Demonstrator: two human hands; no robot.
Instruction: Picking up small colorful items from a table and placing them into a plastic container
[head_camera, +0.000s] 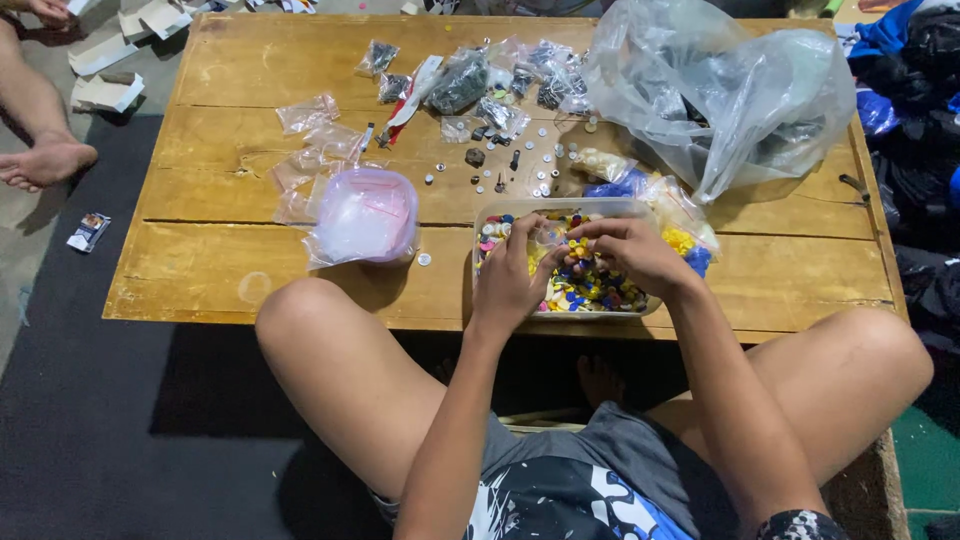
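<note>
— Buttons (585, 285), a heap in many colours, fill the clear plastic tub (560, 208) at the near edge of the tabletop (220, 250). Both hands are inside it.

— Holding what?

— The left hand (512, 270) is curled over the heap, and a small clear bag (549, 233) sits between its fingers and the right hand (630, 250), which pinches at the bag's edge. What is inside the bag I cannot tell.

— How far along, would you say?

— Early to middle, by my judgement. Several small filled bags (500, 85) lie at the far side, empty flat ones (310, 150) wait on the left, and the tub looks nearly full.
</note>
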